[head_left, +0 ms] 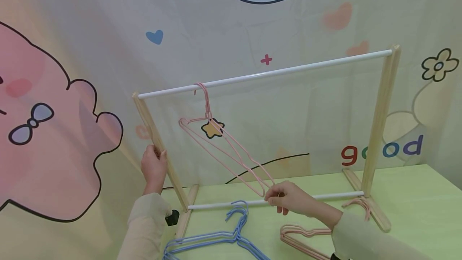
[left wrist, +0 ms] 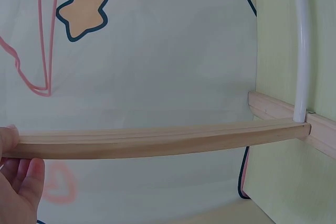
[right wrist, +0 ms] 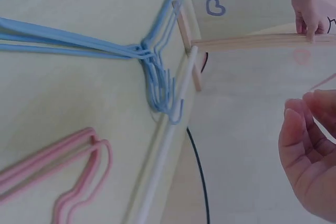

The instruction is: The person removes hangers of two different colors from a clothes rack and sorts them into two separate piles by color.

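Note:
My left hand (head_left: 154, 167) grips the left wooden post (head_left: 149, 127) of a hanger rack about halfway up. In the left wrist view, the thumb and fingers lie on opposite sides of that post (left wrist: 157, 142). Pink hangers (head_left: 207, 105) hang by their hooks from the white top rail (head_left: 288, 70), near its left end, tilted down to the right. At their low right end, my right hand (head_left: 290, 198) pinches a corner between thumb and fingertips. The right wrist view shows only a short pink piece at the fingertips of the right hand (right wrist: 315, 150).
Several blue hangers (head_left: 236, 236) lie stacked on the pale green table (head_left: 415, 196), hooks by the white lower rail (head_left: 339, 196). More pink hangers (head_left: 299, 246) lie beneath my right forearm. The right wooden post (head_left: 379, 123) stands on a foot. A printed curtain (head_left: 288, 123) hangs behind.

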Demonstrator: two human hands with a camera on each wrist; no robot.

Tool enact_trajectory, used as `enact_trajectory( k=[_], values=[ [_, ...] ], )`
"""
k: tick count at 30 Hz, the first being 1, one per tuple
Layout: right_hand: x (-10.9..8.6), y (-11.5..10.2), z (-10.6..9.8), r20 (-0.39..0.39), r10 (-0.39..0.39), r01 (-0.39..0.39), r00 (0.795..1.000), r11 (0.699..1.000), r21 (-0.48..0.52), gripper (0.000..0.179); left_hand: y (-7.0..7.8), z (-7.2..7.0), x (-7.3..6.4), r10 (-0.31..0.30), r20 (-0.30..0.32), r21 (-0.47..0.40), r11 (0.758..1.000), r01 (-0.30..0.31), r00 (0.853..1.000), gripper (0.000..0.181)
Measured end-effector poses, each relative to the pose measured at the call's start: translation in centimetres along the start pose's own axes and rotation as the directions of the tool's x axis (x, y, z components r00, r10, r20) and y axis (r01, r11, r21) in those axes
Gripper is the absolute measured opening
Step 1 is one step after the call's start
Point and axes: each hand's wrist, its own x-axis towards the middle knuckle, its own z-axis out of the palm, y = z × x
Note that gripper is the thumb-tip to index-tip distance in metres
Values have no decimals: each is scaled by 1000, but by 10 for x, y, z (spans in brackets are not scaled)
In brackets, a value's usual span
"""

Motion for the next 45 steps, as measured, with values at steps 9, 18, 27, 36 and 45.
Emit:
enact_trajectory(
  k=[9, 18, 27, 36, 45],
  values=[
    [15, -23, -23, -72, 8, -5, 997, 999, 51, 19, -1, -1, 0, -14, 10, 8, 1000, 14, 1000, 21],
    [31, -63, -42, -112, 18, -13, 993, 999, 50, 26, 1, -1, 1, -17, 13, -6, 1000, 17, 1000, 21],
    [51, -86, -49, -65, 56, -48, 996, 992, 117, 31, 0, 0, 2, -5, 5, -3, 1000, 5, 1000, 21],
    [68, -100, -44, -34, 75, -70, 997, 989, 132, 32, -1, 1, 2, -12, 4, -8, 1000, 12, 1000, 22],
    [79, -103, -40, 8, 80, -80, 997, 991, 109, 20, -1, 0, 2, -41, 21, 2, 999, 41, 999, 23]
  ],
)
